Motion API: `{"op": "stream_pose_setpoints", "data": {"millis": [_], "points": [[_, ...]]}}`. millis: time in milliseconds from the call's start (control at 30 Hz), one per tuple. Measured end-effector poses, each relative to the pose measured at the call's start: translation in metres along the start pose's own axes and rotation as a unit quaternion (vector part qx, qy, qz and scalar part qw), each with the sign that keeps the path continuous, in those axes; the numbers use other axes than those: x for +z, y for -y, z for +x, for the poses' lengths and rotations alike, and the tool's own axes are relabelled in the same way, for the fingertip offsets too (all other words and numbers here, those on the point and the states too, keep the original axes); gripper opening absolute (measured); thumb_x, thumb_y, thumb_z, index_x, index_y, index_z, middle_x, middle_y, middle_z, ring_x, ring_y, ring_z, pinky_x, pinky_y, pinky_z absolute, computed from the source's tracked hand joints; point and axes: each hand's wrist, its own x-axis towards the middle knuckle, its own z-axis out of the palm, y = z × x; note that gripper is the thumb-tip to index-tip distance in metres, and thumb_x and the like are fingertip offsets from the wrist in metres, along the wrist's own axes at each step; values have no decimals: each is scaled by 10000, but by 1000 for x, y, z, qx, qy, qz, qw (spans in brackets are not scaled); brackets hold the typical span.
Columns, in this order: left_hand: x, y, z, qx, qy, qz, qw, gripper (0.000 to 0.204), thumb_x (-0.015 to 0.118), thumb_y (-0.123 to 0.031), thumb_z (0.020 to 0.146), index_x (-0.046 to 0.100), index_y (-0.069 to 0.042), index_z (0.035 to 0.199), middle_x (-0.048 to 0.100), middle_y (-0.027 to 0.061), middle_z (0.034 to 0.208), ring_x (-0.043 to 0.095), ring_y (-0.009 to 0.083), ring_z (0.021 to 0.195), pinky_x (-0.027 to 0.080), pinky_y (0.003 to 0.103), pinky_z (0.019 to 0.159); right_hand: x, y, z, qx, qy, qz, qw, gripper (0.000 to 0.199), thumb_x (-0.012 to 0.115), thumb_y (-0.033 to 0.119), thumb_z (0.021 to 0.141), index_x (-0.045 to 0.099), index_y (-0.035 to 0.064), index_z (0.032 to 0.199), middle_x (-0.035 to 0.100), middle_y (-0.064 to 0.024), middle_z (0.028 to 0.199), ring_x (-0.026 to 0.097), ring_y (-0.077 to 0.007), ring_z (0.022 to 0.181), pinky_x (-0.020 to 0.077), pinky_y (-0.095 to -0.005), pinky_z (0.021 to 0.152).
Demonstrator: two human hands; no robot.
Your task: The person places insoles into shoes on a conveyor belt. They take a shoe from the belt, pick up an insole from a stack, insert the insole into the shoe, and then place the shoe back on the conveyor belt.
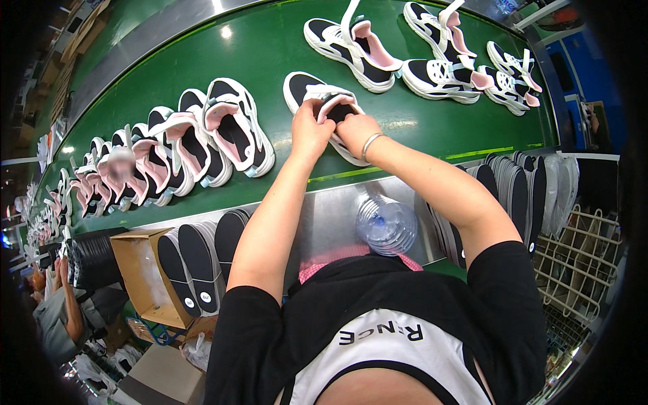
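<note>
Both hands on one shoe at the near edge of the green belt.

The left hand (pixel 309 129) and right hand (pixel 356 131) are curled over the opening of a black, white and pink shoe (pixel 317 101), fingers pressed into it, gripping its collar. More shoes (pixel 229 128) lie in a row to the left and others (pixel 432 57) further up the belt (pixel 270 54). A clear bottle (pixel 386 224) stands below the hands, with black insoles (pixel 196 260) stacked in a box.

Bright overhead light on my green conveyor belt (pixel 270 54), white glare spots near its far edge, soft shadows under my arms, belt edges bowed by fisheye, dark vignetted corners, one blurred patch at left.
</note>
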Motion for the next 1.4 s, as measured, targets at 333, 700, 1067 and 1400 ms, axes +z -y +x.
{"op": "stream_pose_setpoints", "data": {"millis": [333, 700, 1067, 1400], "points": [[1, -4, 1, 3, -14, -61, 998, 368, 558, -53, 593, 518, 35, 949, 578, 164, 897, 564, 267, 845, 440, 321, 759, 28, -15, 45, -88, 153, -135, 975, 373, 394, 279, 752, 488, 103, 1066, 466, -114, 1111, 422, -219, 1061, 306, -302, 890], [3, -5, -1, 4, -12, -23, 1000, 445, 564, -94, 596, 503, 39, 1016, 575, 173, 928, 561, 266, 867, 434, 318, 772, 24, -5, 27, 5, 95, -119, 988, 408, 392, 260, 781, 488, 146, 1161, 423, -60, 1252, 359, -190, 1183, 220, -305, 989], [7, -7, 2, -22, -12, -92, 995, 362, 593, -195, 717, 507, -13, 1017, 586, 157, 943, 564, 230, 901, 425, 296, 789, -22, -7, -18, 3, 291, -6, 957, 309, 493, 82, 668, 604, 39, 953, 602, -117, 962, 552, -240, 963, 230, -528, 912], [5, -20, 6, -102, 48, -247, 963, 362, 514, -352, 822, 576, -13, 930, 549, 5, 753, 460, 67, 644, 381, 198, 583, 10, -39, -8, 67, 74, 595, 798, 399, 550, 381, 760, 582, 17, 921, 589, -126, 892, 568, -204, 796, 455, -315, 711]]}}
